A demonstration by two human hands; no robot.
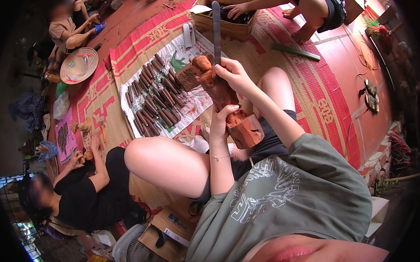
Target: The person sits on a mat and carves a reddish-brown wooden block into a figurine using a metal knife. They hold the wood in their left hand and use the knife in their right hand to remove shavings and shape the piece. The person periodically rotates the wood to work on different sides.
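Observation:
My left hand (220, 123) is closed round a reddish-brown wood carving (220, 93), propped above my lap. The carving has a rounded knob near its far end and a squarer block at its near end. In my right hand (235, 76) is a long, flat, dark file (217, 30), standing out away from me past the carving's far end. The file's near part is hidden by my fingers and lies against or close beside the wood. Beyond my left knee, several dark wooden-handled chisels (159, 102) lie in rows on a printed white sheet (199, 108).
A patterned red and tan mat (324, 112) lies under me. Ahead, a person reaches into a cardboard box (222, 30). Another person sits at left, handling a small wooden piece (85, 156). A conical hat (79, 65), a green strip (295, 52) and a fan (135, 251) lie around.

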